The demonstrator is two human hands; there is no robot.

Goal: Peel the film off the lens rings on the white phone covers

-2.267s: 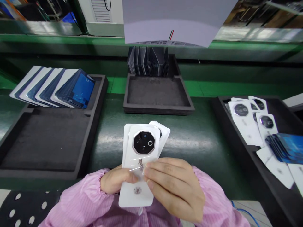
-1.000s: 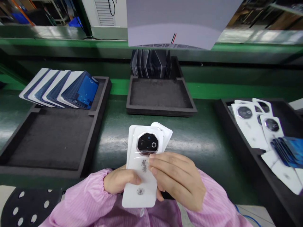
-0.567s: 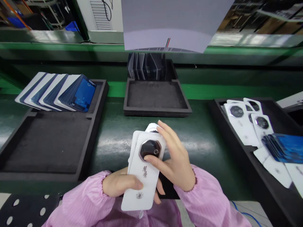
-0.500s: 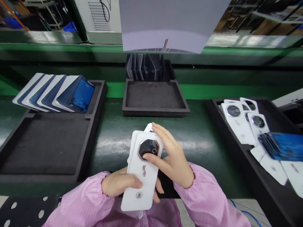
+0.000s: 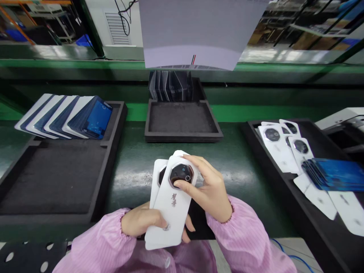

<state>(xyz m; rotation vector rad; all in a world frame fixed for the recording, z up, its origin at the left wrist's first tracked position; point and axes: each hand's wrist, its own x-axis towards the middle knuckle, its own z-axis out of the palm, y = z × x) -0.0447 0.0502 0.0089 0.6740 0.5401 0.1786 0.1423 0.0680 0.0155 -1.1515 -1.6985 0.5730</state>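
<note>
My left hand [image 5: 142, 224] grips the lower end of a small fanned stack of white phone back covers [image 5: 167, 212], thumb across the front one. The top cover has a dark octagonal camera module [image 5: 181, 175] near its upper end. My right hand [image 5: 209, 187] pinches the top cover at that module, thumb on the front and fingers behind. Both hands are over the near edge of the green bench, in pink sleeves.
A black foam tray [image 5: 57, 182] at left holds leaning blue-filmed panels [image 5: 71, 117]. A smaller tray [image 5: 182, 132] at centre back holds upright dark sheets [image 5: 170, 85]. The right tray [image 5: 273, 178] carries white covers [image 5: 278, 148] and blue panels [image 5: 332, 174]. A grey sheet [image 5: 193, 34] hangs above.
My right hand moved from the middle of the top cover up to the camera module and gripped it. The top cover has tilted and slid right, fanning off the stack.
</note>
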